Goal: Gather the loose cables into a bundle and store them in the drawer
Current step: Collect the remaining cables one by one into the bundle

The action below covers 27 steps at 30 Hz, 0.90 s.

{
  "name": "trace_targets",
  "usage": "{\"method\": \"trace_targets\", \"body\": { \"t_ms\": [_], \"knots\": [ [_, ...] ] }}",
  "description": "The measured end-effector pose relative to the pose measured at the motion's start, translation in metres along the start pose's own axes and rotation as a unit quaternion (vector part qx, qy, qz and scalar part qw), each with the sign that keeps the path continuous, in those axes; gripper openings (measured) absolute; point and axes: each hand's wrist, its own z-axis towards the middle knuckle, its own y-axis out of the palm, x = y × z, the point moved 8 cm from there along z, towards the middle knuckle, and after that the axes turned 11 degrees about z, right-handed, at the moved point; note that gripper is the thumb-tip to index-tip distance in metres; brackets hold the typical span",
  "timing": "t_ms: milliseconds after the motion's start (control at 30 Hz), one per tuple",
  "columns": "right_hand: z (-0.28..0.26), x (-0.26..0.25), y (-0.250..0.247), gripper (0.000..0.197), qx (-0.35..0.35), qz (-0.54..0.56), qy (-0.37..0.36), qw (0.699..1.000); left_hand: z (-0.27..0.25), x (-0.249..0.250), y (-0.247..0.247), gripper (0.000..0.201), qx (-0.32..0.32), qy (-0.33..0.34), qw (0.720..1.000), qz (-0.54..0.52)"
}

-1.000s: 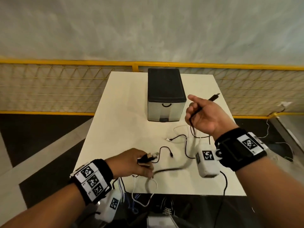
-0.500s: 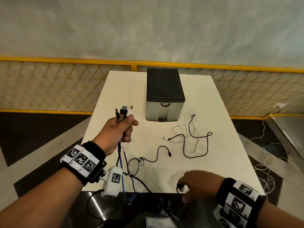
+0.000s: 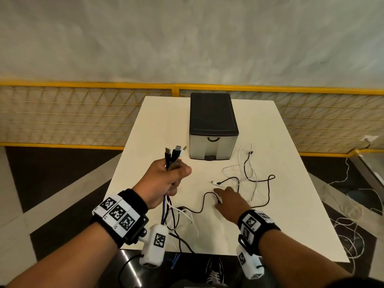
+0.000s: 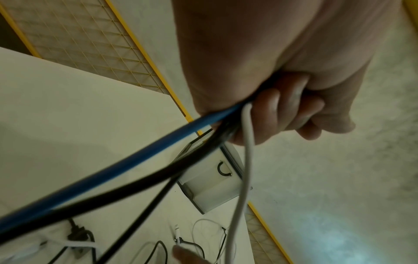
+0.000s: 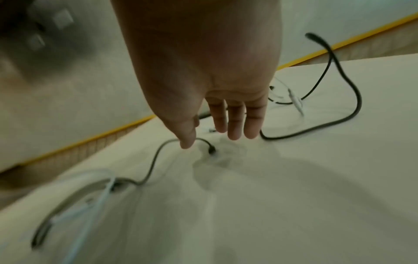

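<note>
Left hand [image 3: 164, 185] clenched round cable ends [image 3: 173, 155], plugs up, tails dangling. Right hand [image 3: 229, 201] released, fingers straight over black cable tip [image 5: 211, 150]. Rest tangled at 3 o'clock on desk [image 3: 291, 204]. Light, floppy, probably snag-prone; better pinched at stiff plug. Drawer [image 3: 213, 145] closed.

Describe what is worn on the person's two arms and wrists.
Both forearms are bare, with no sleeves. The left wrist carries a black wristband topped with a white strip of three square black-and-white marker codes. A white camera unit bearing one such code hangs beneath it. The right wrist has a matching black band with coded white tags and its own white camera unit.
</note>
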Motion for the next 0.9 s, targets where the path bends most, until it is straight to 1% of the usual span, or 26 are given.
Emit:
{"method": "trace_targets", "body": {
  "t_ms": [33, 100, 167, 267, 333, 433, 500, 533, 600, 633, 733, 800, 867, 900],
  "knots": [
    [0.003, 0.000, 0.011, 0.052, -0.013, -0.044, -0.011, 0.999, 0.000, 0.000, 0.000, 0.020, 0.000, 0.001, 1.000, 0.004],
    [0.003, 0.001, 0.020, 0.043, -0.005, -0.120, -0.040, 0.992, -0.001, 0.004, 0.001, 0.020, -0.002, 0.006, 1.000, 0.008],
    [0.001, 0.004, 0.022, 0.037, 0.000, -0.138, -0.055, 0.989, 0.000, 0.004, -0.002, 0.015, 0.006, 0.007, 1.000, 0.014],
    [-0.005, 0.007, 0.009, 0.032, -0.026, -0.130, -0.070, 0.989, 0.002, 0.004, -0.003, 0.012, 0.017, 0.008, 1.000, 0.019],
    [-0.011, -0.004, -0.019, 0.030, -0.031, -0.080, -0.084, 0.993, 0.004, 0.005, -0.001, 0.009, 0.021, 0.017, 0.999, 0.033],
    [-0.029, -0.047, -0.078, 0.024, -0.019, 0.008, -0.145, 0.989, 0.010, 0.007, 0.005, 0.022, 0.031, 0.046, 0.997, 0.059],
    [-0.047, -0.079, -0.119, 0.019, -0.002, 0.096, -0.176, 0.980, 0.012, 0.014, 0.016, 0.016, 0.031, 0.081, 0.991, 0.101],
    [-0.057, -0.094, -0.136, 0.018, -0.002, 0.165, -0.182, 0.969, 0.012, 0.018, 0.021, 0.012, 0.029, 0.097, 0.988, 0.117],
    [-0.073, -0.119, -0.160, 0.015, -0.011, 0.315, -0.192, 0.929, 0.013, 0.024, 0.033, 0.010, 0.015, 0.121, 0.985, 0.119],
    [-0.079, -0.129, -0.170, 0.014, -0.008, 0.363, -0.202, 0.909, 0.012, 0.029, 0.039, 0.009, 0.007, 0.132, 0.985, 0.115],
    [-0.087, -0.142, -0.188, 0.011, 0.051, 0.414, -0.228, 0.880, 0.008, 0.043, 0.048, 0.020, -0.005, 0.146, 0.987, 0.069],
    [-0.086, -0.138, -0.195, 0.012, 0.106, 0.448, -0.227, 0.858, 0.006, 0.049, 0.054, 0.019, -0.026, 0.144, 0.988, 0.041],
    [-0.085, -0.134, -0.198, 0.013, 0.143, 0.472, -0.222, 0.841, 0.006, 0.050, 0.061, 0.017, -0.045, 0.130, 0.989, 0.054],
    [-0.086, -0.133, -0.198, 0.012, 0.149, 0.481, -0.222, 0.835, 0.007, 0.050, 0.063, 0.018, -0.048, 0.121, 0.989, 0.066]
  ]
}}
